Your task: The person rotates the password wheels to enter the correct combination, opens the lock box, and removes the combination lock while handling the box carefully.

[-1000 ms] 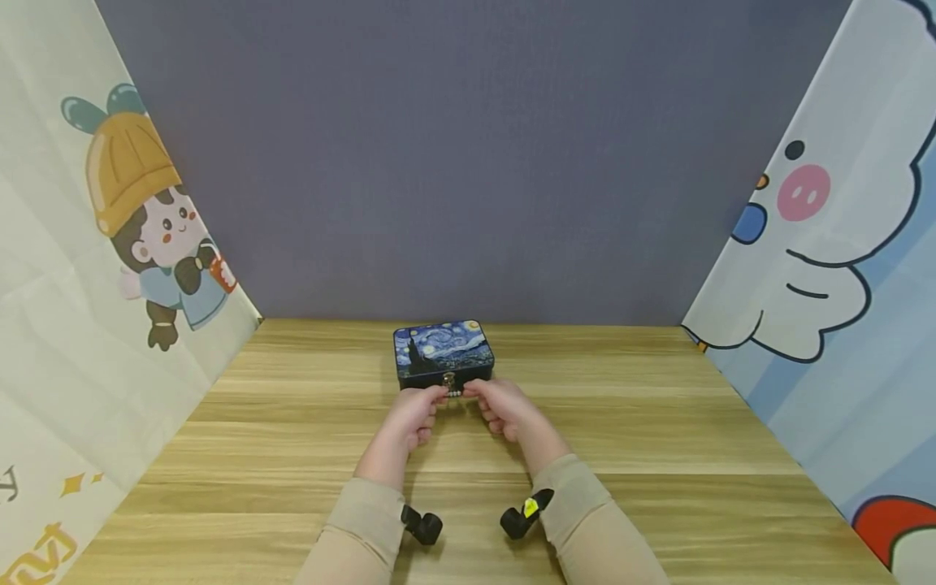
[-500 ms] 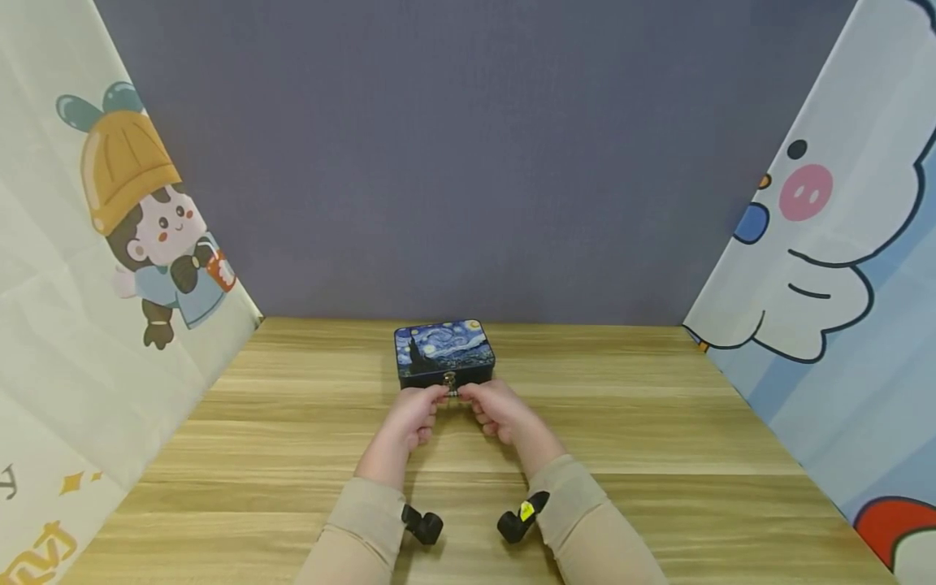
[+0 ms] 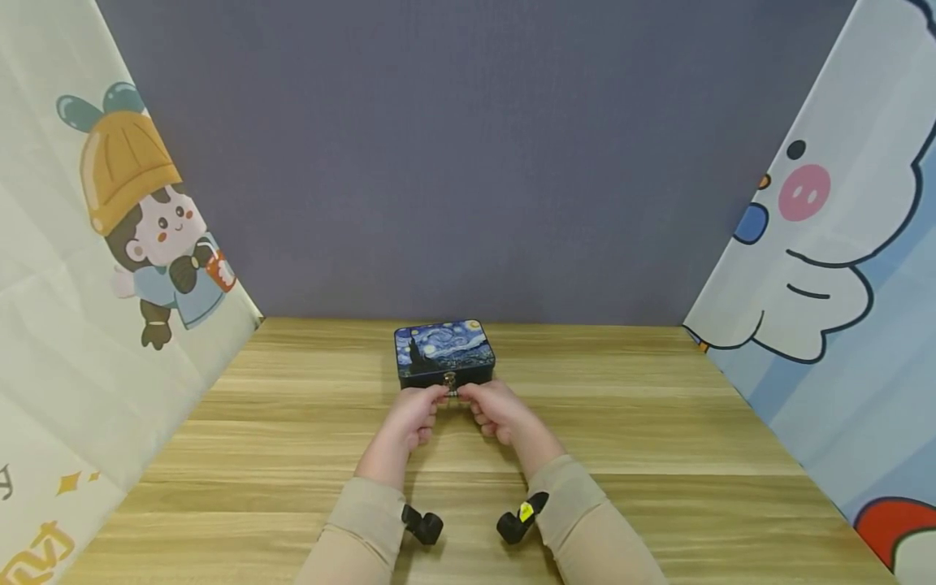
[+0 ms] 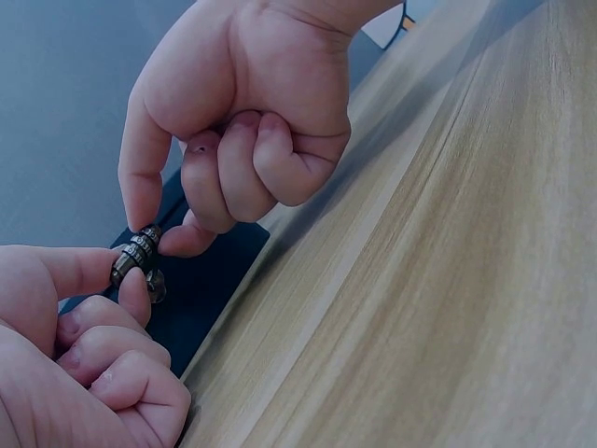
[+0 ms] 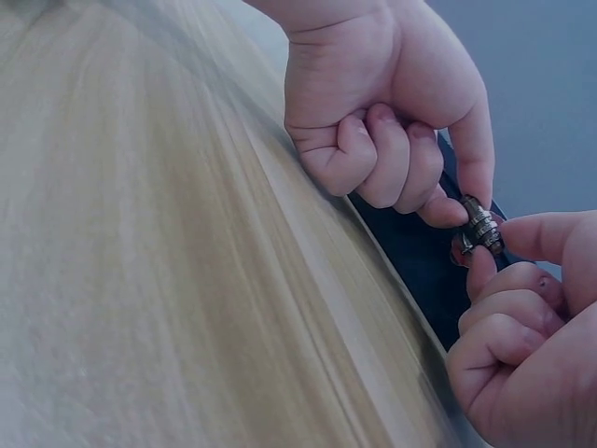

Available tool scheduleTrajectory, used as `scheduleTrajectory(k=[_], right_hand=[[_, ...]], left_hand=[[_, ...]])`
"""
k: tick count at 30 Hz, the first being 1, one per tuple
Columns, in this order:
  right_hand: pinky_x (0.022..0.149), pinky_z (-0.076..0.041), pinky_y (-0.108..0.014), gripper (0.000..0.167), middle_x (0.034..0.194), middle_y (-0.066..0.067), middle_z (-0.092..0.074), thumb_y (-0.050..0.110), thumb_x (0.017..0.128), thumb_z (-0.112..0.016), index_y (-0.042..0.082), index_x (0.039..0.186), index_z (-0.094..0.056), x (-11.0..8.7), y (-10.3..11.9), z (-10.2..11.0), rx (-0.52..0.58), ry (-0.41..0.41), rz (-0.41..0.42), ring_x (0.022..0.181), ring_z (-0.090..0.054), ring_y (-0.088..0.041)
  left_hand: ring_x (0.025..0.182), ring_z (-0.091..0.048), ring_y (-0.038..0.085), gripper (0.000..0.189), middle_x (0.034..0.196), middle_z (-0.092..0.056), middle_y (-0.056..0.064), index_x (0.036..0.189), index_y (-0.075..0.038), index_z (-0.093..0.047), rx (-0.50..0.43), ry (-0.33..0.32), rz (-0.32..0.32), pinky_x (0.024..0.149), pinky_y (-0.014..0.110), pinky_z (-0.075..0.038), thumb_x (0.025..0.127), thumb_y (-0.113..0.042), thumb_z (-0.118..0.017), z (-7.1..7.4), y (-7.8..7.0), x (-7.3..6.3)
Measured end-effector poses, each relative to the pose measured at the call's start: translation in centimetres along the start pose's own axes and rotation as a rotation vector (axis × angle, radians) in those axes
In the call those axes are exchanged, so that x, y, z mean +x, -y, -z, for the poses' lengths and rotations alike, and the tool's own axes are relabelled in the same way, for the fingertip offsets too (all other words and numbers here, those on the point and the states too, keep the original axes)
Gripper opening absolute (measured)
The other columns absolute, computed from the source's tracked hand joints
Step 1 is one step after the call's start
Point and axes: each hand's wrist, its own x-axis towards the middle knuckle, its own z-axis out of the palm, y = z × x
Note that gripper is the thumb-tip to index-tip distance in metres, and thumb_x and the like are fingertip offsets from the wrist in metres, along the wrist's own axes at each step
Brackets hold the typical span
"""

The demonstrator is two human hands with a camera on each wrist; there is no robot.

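Note:
A small tin box (image 3: 444,345) with a swirling blue night-sky picture on its lid lies closed at the back middle of the table. On its front catch hangs a small metal combination padlock (image 4: 138,254) with ringed number dials. My left hand (image 3: 415,414) pinches one end of the padlock between thumb and index finger, the other fingers curled. From the opposite side my right hand (image 3: 504,410) has its thumb and index finger about the dial end; its other fingers are folded too. In the head view the fingertips mostly cover the padlock.
The wooden table (image 3: 292,455) runs up to a grey panel (image 3: 468,162) right behind the box. Printed cartoon sheets border the left side (image 3: 66,325) and right side (image 3: 826,309). Black wrist cameras (image 3: 422,526) sit on both sleeves.
My right hand has shifted slightly left, bringing its fingertips closer over the padlock's dials. The left hand and the box have hardly moved.

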Motion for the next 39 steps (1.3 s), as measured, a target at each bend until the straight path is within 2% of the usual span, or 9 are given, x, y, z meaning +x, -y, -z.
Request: scheduleTrajectory(k=[39], right_hand=[[0.039, -0.019, -0.021, 0.027, 0.053, 0.007, -0.031, 0.026, 0.092, -0.063, 0.009, 0.072, -0.054, -0.09, -0.17, -0.09, 0.0, 0.013, -0.002, 0.043, -0.022, -0.007]], left_hand=[[0.044, -0.02, 0.006, 0.03, 0.057, -0.031, -0.008, 0.099, 0.005, -0.063, 0.012, -0.014, 0.006, 0.04, 0.022, -0.02, 0.097, -0.024, -0.064, -0.17, -0.18, -0.5]])
